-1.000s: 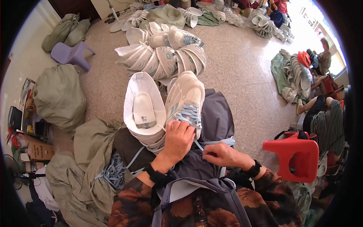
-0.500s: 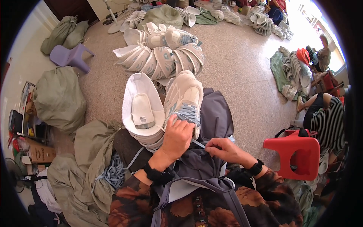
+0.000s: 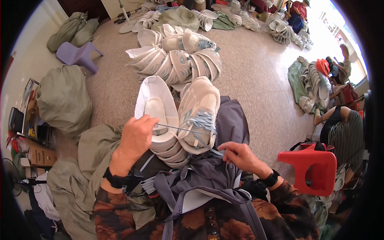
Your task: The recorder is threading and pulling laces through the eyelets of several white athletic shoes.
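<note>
"Where is the laced shoe [image 3: 200,94]?"

"Between the left hand [image 3: 138,134] and right hand [image 3: 242,158], toe pointing away, just right of a white-lined shoe [image 3: 160,86]. Its underside is hidden."

"The left grip?"

"Pinching a blue lace [image 3: 172,127] stretched across both shoes; the tip is lost inside the fingers."

"The right?"

"Lower, near the laced shoe's heel, pinching a blue strand [image 3: 216,152], its end covered by the fingertips."

"Farther out?"

"A grey-green sack [image 3: 64,98] at left; at right, a person in stripes [image 3: 347,132], head hard to make out."
</note>
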`<act>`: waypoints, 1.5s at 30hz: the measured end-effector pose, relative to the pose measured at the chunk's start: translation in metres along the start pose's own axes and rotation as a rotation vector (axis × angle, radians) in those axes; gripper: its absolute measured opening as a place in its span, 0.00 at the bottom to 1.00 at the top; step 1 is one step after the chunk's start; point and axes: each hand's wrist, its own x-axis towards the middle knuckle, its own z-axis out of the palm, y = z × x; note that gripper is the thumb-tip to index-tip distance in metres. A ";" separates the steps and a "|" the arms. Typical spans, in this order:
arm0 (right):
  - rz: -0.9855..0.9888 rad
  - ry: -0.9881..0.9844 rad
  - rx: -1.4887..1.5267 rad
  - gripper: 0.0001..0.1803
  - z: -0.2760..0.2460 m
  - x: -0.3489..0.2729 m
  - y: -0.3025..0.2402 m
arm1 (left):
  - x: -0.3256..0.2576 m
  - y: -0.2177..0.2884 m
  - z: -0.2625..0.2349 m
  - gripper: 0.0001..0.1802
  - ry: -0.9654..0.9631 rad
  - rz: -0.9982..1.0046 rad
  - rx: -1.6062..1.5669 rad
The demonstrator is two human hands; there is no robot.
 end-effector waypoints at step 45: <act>-0.090 0.188 0.129 0.11 0.013 0.023 -0.017 | -0.006 0.034 0.118 0.04 0.152 -0.593 -1.113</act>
